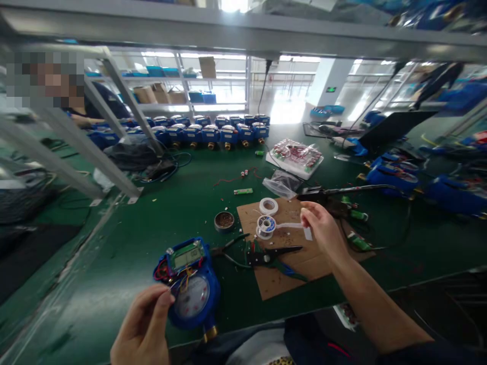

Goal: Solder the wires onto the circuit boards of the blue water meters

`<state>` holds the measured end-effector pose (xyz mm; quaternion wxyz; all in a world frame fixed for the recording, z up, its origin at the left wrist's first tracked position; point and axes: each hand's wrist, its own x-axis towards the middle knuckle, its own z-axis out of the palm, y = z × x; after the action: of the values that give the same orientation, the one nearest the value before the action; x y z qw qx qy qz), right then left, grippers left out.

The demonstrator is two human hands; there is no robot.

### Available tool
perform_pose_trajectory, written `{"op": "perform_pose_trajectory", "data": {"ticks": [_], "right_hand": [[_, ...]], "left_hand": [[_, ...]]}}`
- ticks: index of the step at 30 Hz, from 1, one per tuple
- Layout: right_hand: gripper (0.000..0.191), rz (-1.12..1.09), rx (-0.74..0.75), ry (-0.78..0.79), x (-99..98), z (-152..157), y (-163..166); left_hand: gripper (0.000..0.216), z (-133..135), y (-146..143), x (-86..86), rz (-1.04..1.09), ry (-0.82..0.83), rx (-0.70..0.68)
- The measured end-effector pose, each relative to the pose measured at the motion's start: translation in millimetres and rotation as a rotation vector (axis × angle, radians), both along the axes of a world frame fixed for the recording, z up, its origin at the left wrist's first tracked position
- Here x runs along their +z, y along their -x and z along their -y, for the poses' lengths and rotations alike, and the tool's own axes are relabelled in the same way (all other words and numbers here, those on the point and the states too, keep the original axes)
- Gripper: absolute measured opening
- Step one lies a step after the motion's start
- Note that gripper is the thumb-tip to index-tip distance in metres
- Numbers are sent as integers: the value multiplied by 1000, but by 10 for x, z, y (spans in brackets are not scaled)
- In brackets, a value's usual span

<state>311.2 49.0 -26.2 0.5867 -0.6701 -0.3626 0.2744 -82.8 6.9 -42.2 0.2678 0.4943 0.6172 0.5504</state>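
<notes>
My left hand (146, 322) is closed in a pinch at the lower left edge of an opened blue water meter (215, 284), on what looks like a thin wire (174, 286). The meter shows a circuit board with a small display (188, 257), a round dial (192, 296), and loose red and yellow wires. Over a cardboard sheet (274, 284), my right hand (323, 228) has its thumb and fingers pressed together; what they hold is hidden. A white strip (291, 225) lies just beside these fingers, by a solder spool (265, 225) and a white tape roll (268, 206).
Cutters (266, 257) and pliers (232, 248) lie right of the meter, near a round tin (224, 221). A soldering iron (319, 195) rests behind my right hand. Blue meters (209, 134) line the back. A metal shelf beam (243, 33) crosses overhead; a person sits at far left.
</notes>
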Motion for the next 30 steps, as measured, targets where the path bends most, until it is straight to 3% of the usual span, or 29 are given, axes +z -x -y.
{"op": "perform_pose_trajectory", "data": {"ticks": [3, 5, 8, 10, 14, 17, 20, 24, 27, 30], "right_hand": [[30, 302, 369, -68, 86, -11, 607], [43, 561, 508, -116, 40, -143, 930], [74, 810, 590, -25, -173, -476, 1295], [88, 865, 616, 58, -340, -718, 1462], [95, 849, 635, 113, -557, -1068, 1633], [94, 836, 626, 117, -578, -1157, 1650], [97, 823, 600, 95, -453, -1094, 1611], [96, 858, 579, -97, -23, -796, 1560], [91, 921, 662, -323, 344, -487, 1584], [90, 955, 780, -414, 541, -226, 1660]], "left_hand": [[27, 75, -125, 215, 22, 40, -9], [27, 80, -164, 275, 58, 39, -24], [23, 82, -171, 291, 134, 26, -60], [21, 88, -175, 298, 175, 22, -85], [19, 82, -200, 339, 242, 18, -110], [19, 60, -214, 377, 296, 13, -125], [17, 40, -218, 420, 332, 16, -132], [16, 15, -227, 475, 349, 22, -144], [15, 2, -241, 492, 340, 14, -173], [16, 5, -259, 489, 331, 9, -183]]}}
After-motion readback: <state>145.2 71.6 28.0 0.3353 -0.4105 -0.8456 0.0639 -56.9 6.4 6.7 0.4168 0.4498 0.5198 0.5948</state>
